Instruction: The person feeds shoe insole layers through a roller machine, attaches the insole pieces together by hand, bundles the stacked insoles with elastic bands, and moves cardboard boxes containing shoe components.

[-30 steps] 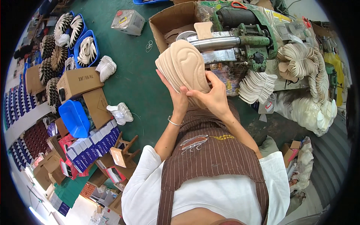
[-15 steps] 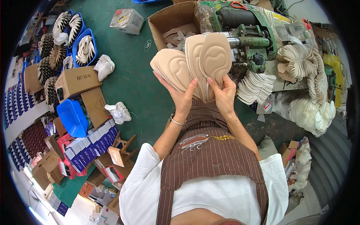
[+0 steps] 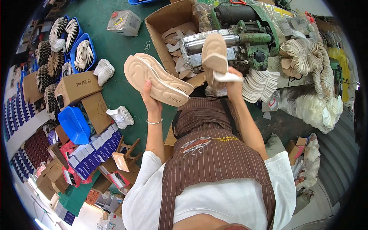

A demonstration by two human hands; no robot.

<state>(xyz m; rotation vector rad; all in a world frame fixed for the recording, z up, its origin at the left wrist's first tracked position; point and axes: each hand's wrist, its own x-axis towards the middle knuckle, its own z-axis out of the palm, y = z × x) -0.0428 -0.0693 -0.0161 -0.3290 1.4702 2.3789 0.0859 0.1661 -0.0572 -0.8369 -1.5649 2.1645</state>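
My left hand (image 3: 150, 97) is closed on a small stack of beige insoles (image 3: 147, 78), thumb on the top one. They are tilted out to the left, with stitched contours and dark lettering at the heel ends. On the other side, my right hand (image 3: 234, 87) grips several beige insoles (image 3: 214, 48), slightly blurred; one pale piece sticks out sideways over the fingers. A green roller machine (image 3: 251, 36) stands just beyond my right hand. Beside that hand lies a fanned row of off-white insoles (image 3: 260, 86).
A cardboard box (image 3: 155, 32) holding loose insole pieces stands left of the machine. Bundled insoles (image 3: 301, 57) and a clear plastic bag (image 3: 310, 111) lie at the right. At the left are blue bins (image 3: 74, 124), cartons (image 3: 78, 86) and white bundles (image 3: 120, 117) on the green floor. A metal can (image 3: 124, 23) stands farther off.
The fanned stack held in both hands is now split in two. My left hand has moved left with one part, my right hand has stayed near the machine with the other.
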